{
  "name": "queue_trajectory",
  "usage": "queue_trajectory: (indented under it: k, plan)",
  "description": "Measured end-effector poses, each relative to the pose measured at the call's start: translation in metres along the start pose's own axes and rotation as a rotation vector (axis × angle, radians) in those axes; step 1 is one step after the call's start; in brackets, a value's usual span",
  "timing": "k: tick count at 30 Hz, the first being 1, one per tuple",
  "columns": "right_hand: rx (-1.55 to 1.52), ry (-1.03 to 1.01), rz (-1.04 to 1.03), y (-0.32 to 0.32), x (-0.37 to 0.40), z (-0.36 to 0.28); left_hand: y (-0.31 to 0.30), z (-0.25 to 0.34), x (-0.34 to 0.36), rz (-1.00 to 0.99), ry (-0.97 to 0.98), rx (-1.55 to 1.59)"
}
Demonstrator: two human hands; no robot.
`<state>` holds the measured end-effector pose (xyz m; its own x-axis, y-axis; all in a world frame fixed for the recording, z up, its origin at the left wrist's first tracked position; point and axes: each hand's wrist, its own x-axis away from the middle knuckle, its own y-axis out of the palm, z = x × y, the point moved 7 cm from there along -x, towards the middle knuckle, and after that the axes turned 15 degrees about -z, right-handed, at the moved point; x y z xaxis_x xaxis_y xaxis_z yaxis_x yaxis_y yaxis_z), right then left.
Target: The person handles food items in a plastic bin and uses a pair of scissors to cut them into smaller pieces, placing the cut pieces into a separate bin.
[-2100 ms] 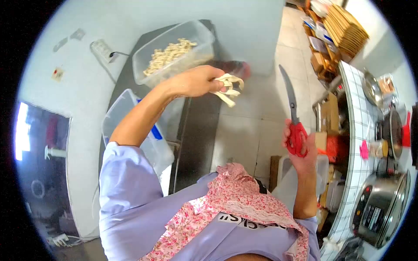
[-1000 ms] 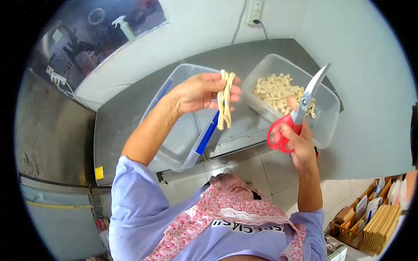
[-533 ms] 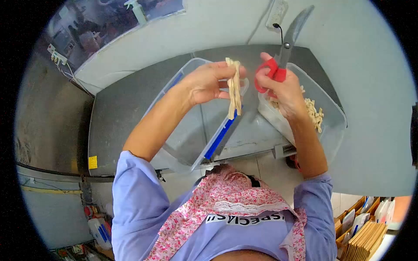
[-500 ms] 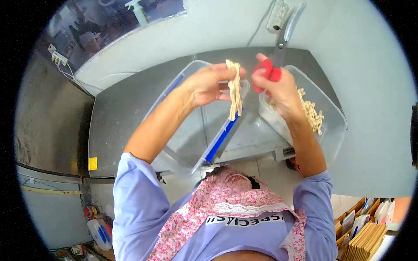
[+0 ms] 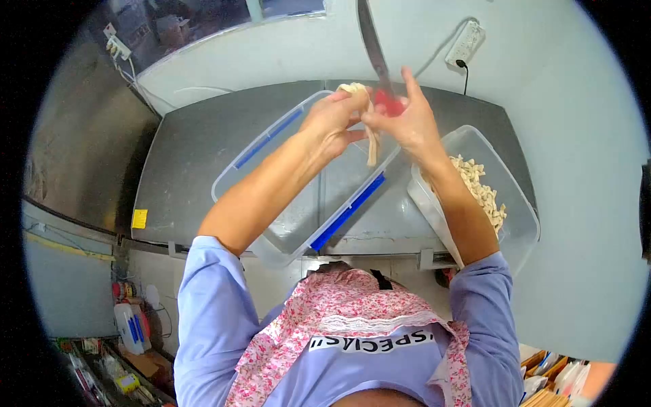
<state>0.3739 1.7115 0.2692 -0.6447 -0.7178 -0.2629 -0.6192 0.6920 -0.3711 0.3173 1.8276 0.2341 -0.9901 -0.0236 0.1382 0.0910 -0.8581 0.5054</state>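
Observation:
A bundle of soft, cream-coloured flat strips (image 5: 372, 146) is held in my left hand (image 5: 332, 125), closed around its upper part. The top is looped over near the fingers and the lower ends hang down. My right hand (image 5: 412, 125) is closed on the red handle of a pair of scissors (image 5: 371, 44), whose blades point up and away. Its thumb and fingers come close to the strips, and the index finger sticks up. Motion blurs the handle. Beneath my left hand stands a clear plastic box (image 5: 288, 247) with blue latches.
Right of it, a second clear box (image 5: 519, 227) holds many short cream knotted pieces (image 5: 483, 193). Both boxes stand on a grey metal table (image 5: 176, 163). A white power strip (image 5: 466, 44) with a plugged-in cable hangs on the wall behind.
My right hand has moved left to the strips, with the scissors swinging over to the left. The strips, hanging long before, now look bent over at the top. The view has shifted slightly.

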Motion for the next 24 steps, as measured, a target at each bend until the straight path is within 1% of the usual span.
queue_trajectory:
  k: [1, 3, 5, 7, 11, 12, 14, 15, 16, 17, 18, 20, 21, 22, 24]
  plan:
    - [0.085, -0.007, 0.004, 0.000, -0.002, -0.003, 0.003, 0.001, -0.001, 0.013, 0.018, 0.033]
    - [0.264, -0.019, 0.015, -0.003, -0.008, -0.006, 0.010, 0.002, -0.001, 0.033, 0.041, -0.015]
    - [0.296, -0.011, 0.017, -0.005, -0.014, -0.004, 0.011, -0.001, -0.002, 0.096, 0.048, -0.019]
    - [0.355, 0.010, 0.002, -0.008, -0.021, -0.004, 0.009, -0.003, -0.005, 0.050, 0.058, -0.014]
    - [0.270, -0.030, -0.137, -0.013, -0.038, 0.011, -0.001, -0.009, -0.004, -0.040, 0.033, 0.017]
    - [0.137, -0.002, -0.201, -0.012, -0.039, 0.010, -0.004, -0.010, -0.001, -0.046, 0.026, 0.017]
    - [-0.009, 0.043, -0.294, -0.008, -0.041, 0.010, -0.009, -0.012, 0.005, -0.062, 0.009, 0.016]
    - [-0.080, 0.066, -0.338, -0.005, -0.042, 0.008, -0.015, -0.010, 0.008, -0.029, 0.011, -0.068]
    - [-0.076, 0.125, -0.370, -0.002, -0.041, 0.003, -0.020, -0.008, 0.012, 0.003, 0.012, -0.152]
    - [-0.097, 0.119, -0.387, 0.001, -0.043, 0.004, -0.024, -0.006, 0.015, 0.034, 0.014, -0.235]
    - [-0.117, 0.113, -0.404, 0.004, -0.047, 0.006, -0.032, -0.003, 0.017, 0.123, 0.067, -0.330]
    - [-0.139, 0.060, -0.400, 0.010, -0.054, 0.010, -0.036, 0.015, 0.025, 0.268, 0.223, -0.763]
    - [-0.147, 0.076, -0.412, 0.013, -0.055, 0.009, -0.035, 0.023, 0.030, 0.341, 0.300, -0.980]
    - [-0.156, 0.091, -0.423, 0.016, -0.055, 0.007, -0.036, 0.026, 0.036, 0.426, 0.361, -1.053]
    - [-0.156, 0.115, -0.463, 0.023, -0.057, 0.004, -0.026, 0.030, 0.044, 0.514, 0.608, -1.212]
